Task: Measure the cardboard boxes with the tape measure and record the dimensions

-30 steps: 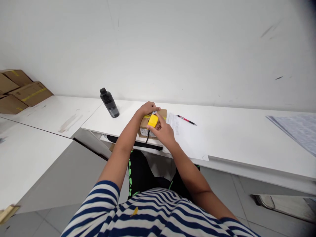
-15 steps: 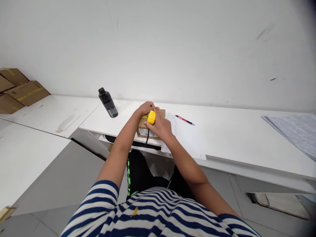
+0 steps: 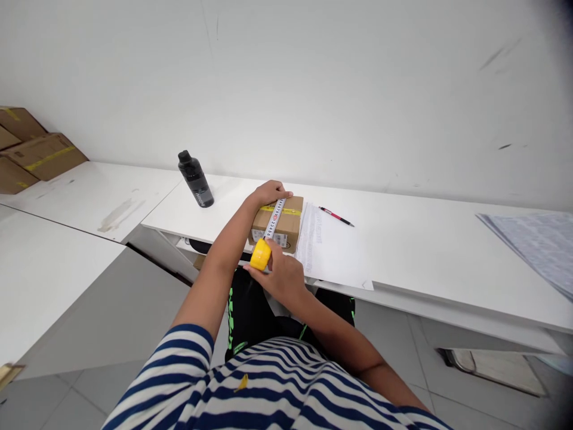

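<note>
A small cardboard box (image 3: 290, 224) with a strip of yellow tape and white labels on its near side sits at the table's front edge. My right hand (image 3: 286, 278) is closed around the yellow case of a tape measure (image 3: 260, 255), just in front of the box. From the case, the white numbered blade (image 3: 274, 221) runs out across the box top to its far edge. There my left hand (image 3: 270, 192) holds the blade's end, fingers bent over the box; the fingertips are partly hidden.
Printed paper sheets (image 3: 333, 257) lie against the box's right side, with a red and black pen (image 3: 336, 216) on them. A dark bottle (image 3: 196, 179) stands to the left. More papers (image 3: 532, 239) lie far right; cardboard boxes (image 3: 49, 156) are stacked far left by the wall.
My right hand has drawn the tape measure's case toward me, off the box top, and the blade now shows stretched across the box. My left hand stays at the far edge.
</note>
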{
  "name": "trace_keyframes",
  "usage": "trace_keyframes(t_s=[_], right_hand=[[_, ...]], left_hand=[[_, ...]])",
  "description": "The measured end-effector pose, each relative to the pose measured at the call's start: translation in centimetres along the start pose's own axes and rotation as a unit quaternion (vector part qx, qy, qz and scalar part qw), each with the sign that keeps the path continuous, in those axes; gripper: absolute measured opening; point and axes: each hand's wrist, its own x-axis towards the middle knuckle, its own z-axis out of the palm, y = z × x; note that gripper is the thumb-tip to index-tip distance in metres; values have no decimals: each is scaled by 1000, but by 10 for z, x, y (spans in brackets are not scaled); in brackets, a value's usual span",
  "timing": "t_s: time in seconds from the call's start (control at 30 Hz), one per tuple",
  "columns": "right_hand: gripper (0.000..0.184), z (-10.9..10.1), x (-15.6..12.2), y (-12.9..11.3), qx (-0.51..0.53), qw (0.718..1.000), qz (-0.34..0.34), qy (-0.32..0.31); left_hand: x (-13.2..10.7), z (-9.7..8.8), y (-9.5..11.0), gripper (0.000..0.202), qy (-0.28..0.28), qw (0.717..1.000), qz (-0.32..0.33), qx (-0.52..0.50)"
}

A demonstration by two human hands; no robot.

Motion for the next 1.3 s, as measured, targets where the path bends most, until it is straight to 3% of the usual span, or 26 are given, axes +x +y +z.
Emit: trace_keyframes(t_s=[0.23,0.43,0.63,0.83,1.0,1.3], right_hand=[[82,3,12,19,11,998,28,57],[79,-1,5,10,-24,999,-2,43],[75,-11,-17,-3,0,999,-46,-7],[75,-12,-55,-10,50,992,-112,-11],[67,-5,-70,-12,51,983,-175,-17],[69,19,-79,0,66,987,-147,-25]], left_hand=[[-3,-1,2,41,9,1000,-3,-6],[-5,-2,3,42,12,1000,-3,-6],[-5,-3,4,42,6,1000,-2,-4],[-5,-3,4,41,6,1000,-7,-17],[-6,-2,5,41,5,999,-14,-46],[-11,-1,8,40,17,995,3,-100]])
